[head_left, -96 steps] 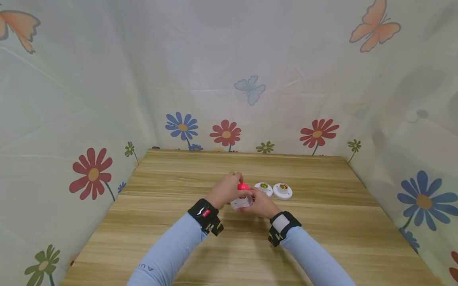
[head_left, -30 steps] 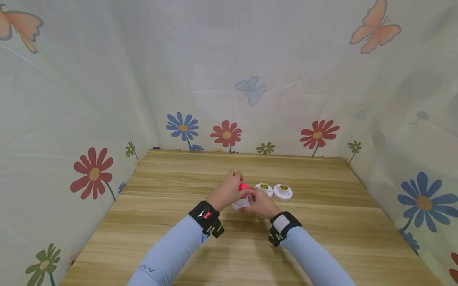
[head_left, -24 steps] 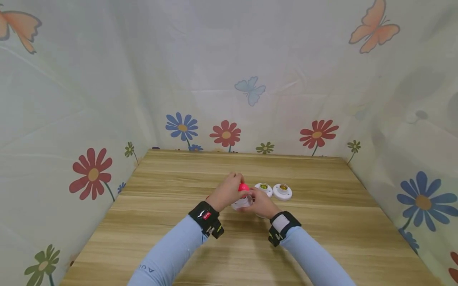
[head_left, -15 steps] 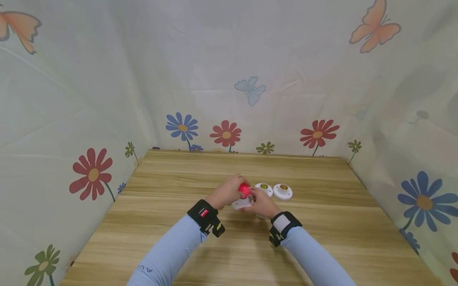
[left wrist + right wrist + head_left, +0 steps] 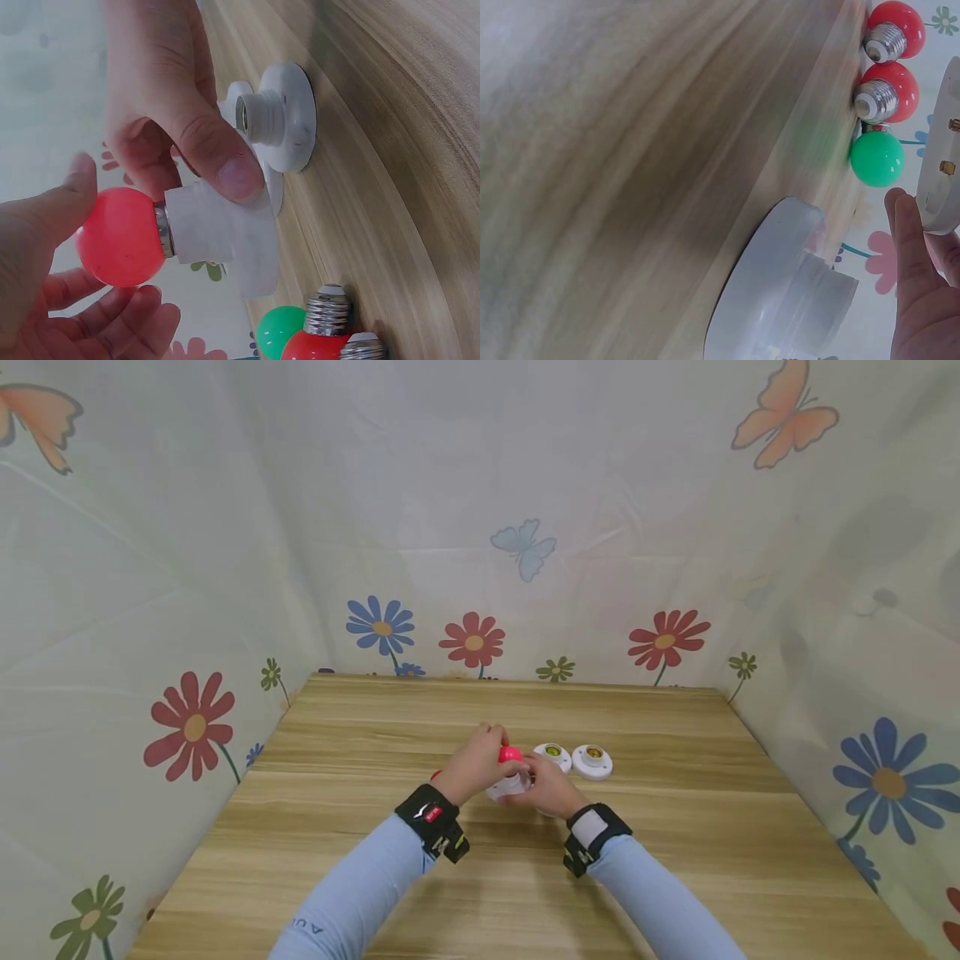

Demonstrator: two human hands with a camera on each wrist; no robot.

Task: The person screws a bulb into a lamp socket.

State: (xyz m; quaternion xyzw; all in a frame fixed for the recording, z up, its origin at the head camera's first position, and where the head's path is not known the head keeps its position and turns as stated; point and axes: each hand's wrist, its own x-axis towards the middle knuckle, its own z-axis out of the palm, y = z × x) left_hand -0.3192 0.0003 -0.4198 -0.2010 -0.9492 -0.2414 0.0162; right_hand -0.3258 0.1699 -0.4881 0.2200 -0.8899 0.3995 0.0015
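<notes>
My left hand [image 5: 474,767] holds a red light bulb [image 5: 120,236] by its round end. In the left wrist view the thumb lies on the upper side of the bulb and the fingers curl below it. The bulb's metal collar sits in the mouth of a white lamp socket [image 5: 247,240], with only a short band of metal showing. My right hand [image 5: 553,789] grips this socket by its base, thumb on the near face. In the right wrist view the underside of the socket base [image 5: 941,187] shows brass contacts, and the right fingertips [image 5: 904,214] rest along its rim.
Two white lamp sockets, a middle one [image 5: 553,755] and a right one [image 5: 592,762], stand on the wooden table [image 5: 675,827]. Another socket [image 5: 780,292] is close under my right hand. Loose bulbs, one green [image 5: 877,159] and two red [image 5: 900,90], lie beyond the left hand.
My left hand rolled over half a second ago, baring more of the red bulb, and has now turned back over it. The right hand and the socket have stayed nearly in place.
</notes>
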